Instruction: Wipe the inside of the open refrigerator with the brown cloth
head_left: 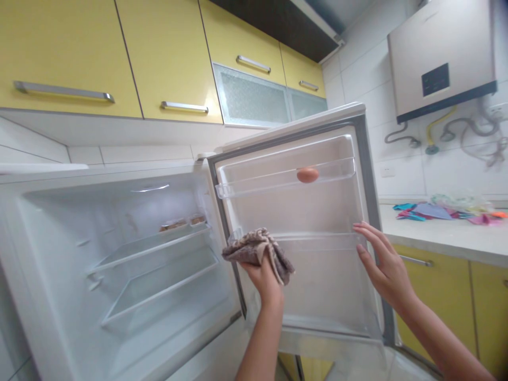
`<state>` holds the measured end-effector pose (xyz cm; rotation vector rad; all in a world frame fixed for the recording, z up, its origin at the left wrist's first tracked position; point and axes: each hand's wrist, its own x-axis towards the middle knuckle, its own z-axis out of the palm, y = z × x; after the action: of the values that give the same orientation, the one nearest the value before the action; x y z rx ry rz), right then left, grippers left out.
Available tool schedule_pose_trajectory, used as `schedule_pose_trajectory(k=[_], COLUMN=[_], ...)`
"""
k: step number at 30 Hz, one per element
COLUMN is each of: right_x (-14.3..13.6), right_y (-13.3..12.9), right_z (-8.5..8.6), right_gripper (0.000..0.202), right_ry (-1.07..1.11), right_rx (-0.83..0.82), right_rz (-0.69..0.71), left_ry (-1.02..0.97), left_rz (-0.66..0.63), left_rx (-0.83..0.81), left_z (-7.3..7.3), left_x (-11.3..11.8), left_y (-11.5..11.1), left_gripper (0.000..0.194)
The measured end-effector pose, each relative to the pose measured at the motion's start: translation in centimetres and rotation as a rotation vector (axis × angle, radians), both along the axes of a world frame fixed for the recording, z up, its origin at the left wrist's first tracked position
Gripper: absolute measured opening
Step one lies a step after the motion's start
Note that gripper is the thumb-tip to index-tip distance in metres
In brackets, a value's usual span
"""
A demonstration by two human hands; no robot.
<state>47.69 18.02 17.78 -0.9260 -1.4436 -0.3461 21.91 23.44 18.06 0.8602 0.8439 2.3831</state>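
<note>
My left hand (pixel 265 280) grips a folded brown patterned cloth (pixel 257 251) in front of the middle door shelf (pixel 317 242) of an open fridge. Close to that shelf's right end is my right hand (pixel 381 259), its fingers spread and empty; whether the fingertips touch the shelf or the door edge I cannot tell. A brown egg (pixel 307 174) lies in the upper door shelf (pixel 262 182). The fridge door (pixel 317 296) stands swung out to the right.
Inside the fridge, small food packs (pixel 173 225) sit at the back of the upper glass shelf (pixel 151 248). Colourful cloths and plastic bags (pixel 436 210) lie on the right counter (pixel 448 235). Yellow cabinets (pixel 170 53) hang above; a water heater (pixel 440 58) is mounted on the wall.
</note>
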Motion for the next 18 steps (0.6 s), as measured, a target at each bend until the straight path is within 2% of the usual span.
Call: schedule_pose_trajectory(k=[2, 5, 7, 9, 12, 14, 16, 18], right_x=[0.2, 0.5, 0.7, 0.8, 0.7, 0.6, 0.5, 0.5], right_y=[-0.1, -0.1, -0.1, -0.2, -0.3, -0.5, -0.6, -0.8], right_z=[0.0, -0.1, -0.1, -0.1, -0.1, -0.1, -0.2, -0.3], right_gripper=[0.039, 0.039, 0.040, 0.041, 0.041, 0.042, 0.042, 0.043], right_ry=[-0.004, -0.020, -0.031, -0.034, -0.030, -0.029, -0.032, -0.040], right_rx=[-0.006, -0.020, -0.023, -0.022, -0.023, -0.019, -0.009, 0.001], right_rz=[0.003, 0.020, 0.029, 0.038, 0.051, 0.055, 0.055, 0.056], left_ry=[0.026, -0.011, -0.102, -0.219, -0.357, -0.404, -0.414, -0.371], left_rz=[0.015, 0.010, -0.031, -0.087, -0.216, -0.280, -0.298, -0.277], left_rx=[-0.055, -0.084, -0.062, -0.031, -0.008, 0.000, 0.009, 0.018], left_z=[-0.6, -0.8, -0.1, 1.4, 3.9, 5.0, 5.2, 4.7], left_x=[1.3, 1.6, 1.1, 0.3, -0.8, -1.3, -1.7, -2.3], left_y=[-0.3, 0.2, 0.7, 0.8, 0.1, -0.7, -1.3, -1.4], left_gripper=[0.075, 0.072, 0.064, 0.055, 0.044, 0.042, 0.045, 0.048])
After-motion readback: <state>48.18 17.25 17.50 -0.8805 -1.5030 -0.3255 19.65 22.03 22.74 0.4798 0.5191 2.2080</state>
